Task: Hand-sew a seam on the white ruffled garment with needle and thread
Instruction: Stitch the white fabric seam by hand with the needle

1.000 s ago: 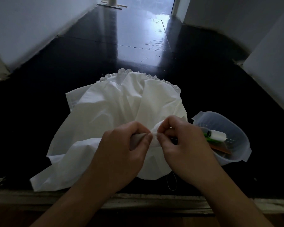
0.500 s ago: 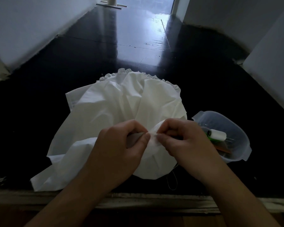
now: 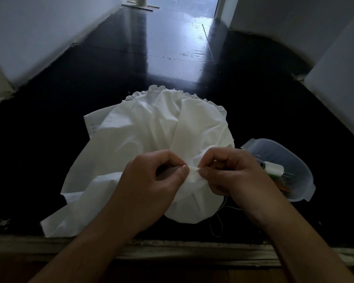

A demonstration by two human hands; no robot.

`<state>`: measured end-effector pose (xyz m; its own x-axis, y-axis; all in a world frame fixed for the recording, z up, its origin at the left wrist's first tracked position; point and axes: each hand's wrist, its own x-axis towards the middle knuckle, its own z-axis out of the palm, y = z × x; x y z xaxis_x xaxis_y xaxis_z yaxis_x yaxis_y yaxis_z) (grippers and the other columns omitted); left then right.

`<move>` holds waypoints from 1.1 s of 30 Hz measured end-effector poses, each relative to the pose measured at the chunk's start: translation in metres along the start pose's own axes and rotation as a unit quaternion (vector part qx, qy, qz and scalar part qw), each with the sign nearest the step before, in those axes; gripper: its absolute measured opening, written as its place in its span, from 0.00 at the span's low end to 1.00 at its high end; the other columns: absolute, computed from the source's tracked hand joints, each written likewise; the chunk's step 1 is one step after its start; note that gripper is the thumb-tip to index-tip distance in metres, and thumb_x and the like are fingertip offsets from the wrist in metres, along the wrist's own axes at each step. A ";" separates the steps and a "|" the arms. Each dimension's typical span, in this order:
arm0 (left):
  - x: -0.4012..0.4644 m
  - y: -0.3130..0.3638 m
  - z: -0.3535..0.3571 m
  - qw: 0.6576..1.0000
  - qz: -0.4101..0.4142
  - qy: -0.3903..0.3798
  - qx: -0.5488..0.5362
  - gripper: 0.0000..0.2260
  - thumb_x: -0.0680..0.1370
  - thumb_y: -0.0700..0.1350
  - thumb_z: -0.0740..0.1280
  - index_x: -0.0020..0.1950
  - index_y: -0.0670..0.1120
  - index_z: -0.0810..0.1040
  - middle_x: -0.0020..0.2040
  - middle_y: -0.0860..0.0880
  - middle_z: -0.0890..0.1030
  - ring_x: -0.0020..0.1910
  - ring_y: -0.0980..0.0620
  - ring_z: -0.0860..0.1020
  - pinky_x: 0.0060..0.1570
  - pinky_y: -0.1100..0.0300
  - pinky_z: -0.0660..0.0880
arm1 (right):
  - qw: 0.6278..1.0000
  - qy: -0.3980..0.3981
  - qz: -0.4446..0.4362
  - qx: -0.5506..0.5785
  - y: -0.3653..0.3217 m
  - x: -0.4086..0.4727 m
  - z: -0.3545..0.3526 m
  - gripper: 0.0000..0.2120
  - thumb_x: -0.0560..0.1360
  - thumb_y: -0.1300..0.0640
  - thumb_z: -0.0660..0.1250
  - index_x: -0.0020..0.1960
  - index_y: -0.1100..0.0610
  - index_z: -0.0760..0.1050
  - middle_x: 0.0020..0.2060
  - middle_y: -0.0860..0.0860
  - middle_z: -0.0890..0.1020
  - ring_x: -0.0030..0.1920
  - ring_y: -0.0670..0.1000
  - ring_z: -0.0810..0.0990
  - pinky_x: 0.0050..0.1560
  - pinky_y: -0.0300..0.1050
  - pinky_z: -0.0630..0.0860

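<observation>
A white garment with a ruffled far edge lies spread on the dark floor in front of me. My left hand pinches a small fold of its cloth between thumb and forefinger. My right hand pinches the same fold from the right, fingertips almost touching the left thumb. A thin thread loops on the floor below the right wrist. The needle is too small to make out between the fingers.
A clear plastic bowl sits to the right of the garment, holding a white thread spool and something green. White walls flank the glossy black floor. A worn wooden threshold runs across just below my wrists.
Both hands have shifted slightly up and left along the fold, still pinching it. The garment's lower bulge is drawn a little tighter.
</observation>
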<state>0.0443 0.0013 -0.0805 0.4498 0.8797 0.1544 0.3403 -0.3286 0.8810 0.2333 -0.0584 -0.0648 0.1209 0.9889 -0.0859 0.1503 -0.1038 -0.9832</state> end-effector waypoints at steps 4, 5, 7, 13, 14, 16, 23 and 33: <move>0.001 0.000 0.000 1.000 -0.008 -0.009 -0.019 0.05 0.78 0.47 0.74 0.42 0.54 0.86 0.37 0.59 0.84 0.40 0.60 0.83 0.40 0.71 0.73 | 0.999 -0.019 -0.003 0.036 0.002 0.001 -0.002 0.08 0.78 0.72 0.66 0.40 0.68 0.77 0.23 0.51 0.68 0.25 0.47 0.63 0.29 0.40 0.61; 0.001 0.000 0.000 1.000 -0.009 -0.010 -0.023 0.05 0.78 0.47 0.74 0.42 0.53 0.86 0.37 0.59 0.84 0.40 0.60 0.83 0.40 0.71 0.73 | 0.999 -0.024 -0.004 0.038 0.004 0.001 -0.003 0.09 0.78 0.72 0.67 0.40 0.66 0.78 0.23 0.51 0.68 0.25 0.47 0.63 0.29 0.41 0.62; 0.001 -0.001 -0.001 1.000 -0.007 -0.012 -0.028 0.05 0.78 0.47 0.74 0.42 0.53 0.86 0.36 0.59 0.84 0.40 0.60 0.83 0.41 0.71 0.73 | 0.998 -0.035 -0.007 0.044 0.006 0.003 -0.004 0.08 0.78 0.70 0.68 0.40 0.65 0.78 0.24 0.53 0.67 0.26 0.49 0.63 0.29 0.42 0.61; 0.002 -0.001 0.000 0.997 -0.007 -0.025 -0.067 0.05 0.78 0.45 0.74 0.42 0.51 0.86 0.36 0.55 0.85 0.38 0.59 0.83 0.41 0.68 0.76 | 0.992 -0.058 -0.012 0.109 0.012 0.005 -0.003 0.03 0.72 0.67 0.68 0.41 0.67 0.78 0.25 0.55 0.65 0.26 0.50 0.60 0.28 0.41 0.60; 0.002 -0.001 0.000 0.997 -0.009 -0.025 -0.077 0.05 0.78 0.45 0.75 0.42 0.51 0.86 0.36 0.55 0.85 0.37 0.59 0.83 0.40 0.69 0.75 | 0.990 -0.058 -0.010 0.127 0.013 0.005 -0.002 0.03 0.72 0.67 0.69 0.41 0.68 0.77 0.26 0.55 0.65 0.26 0.50 0.60 0.28 0.41 0.60; 0.002 -0.002 0.000 0.995 -0.011 -0.025 -0.095 0.05 0.78 0.45 0.74 0.42 0.50 0.87 0.36 0.53 0.85 0.37 0.58 0.83 0.40 0.68 0.76 | 0.986 -0.059 -0.004 0.157 0.014 0.006 0.000 0.04 0.72 0.68 0.69 0.43 0.69 0.76 0.28 0.56 0.64 0.26 0.51 0.59 0.28 0.42 0.58; 0.003 -0.005 0.003 0.986 -0.022 -0.042 -0.162 0.04 0.78 0.43 0.74 0.43 0.50 0.87 0.37 0.53 0.86 0.39 0.59 0.83 0.41 0.69 0.75 | 0.972 -0.080 0.005 0.221 0.018 0.008 0.006 0.01 0.73 0.68 0.66 0.45 0.67 0.76 0.27 0.54 0.65 0.26 0.50 0.59 0.26 0.41 0.60; 0.003 -0.012 0.004 0.974 -0.025 -0.048 -0.219 0.04 0.78 0.41 0.74 0.43 0.46 0.87 0.37 0.50 0.85 0.40 0.57 0.82 0.43 0.65 0.76 | 0.983 -0.078 -0.016 0.163 0.015 0.010 0.008 0.07 0.76 0.64 0.68 0.47 0.69 0.73 0.25 0.57 0.68 0.25 0.53 0.63 0.28 0.45 0.63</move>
<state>0.0448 0.0068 -0.0918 0.5241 0.8476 0.0832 -0.0129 -0.0898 0.9959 0.2290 -0.0489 -0.0819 -0.0339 0.9980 -0.0527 -0.1737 -0.0578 -0.9831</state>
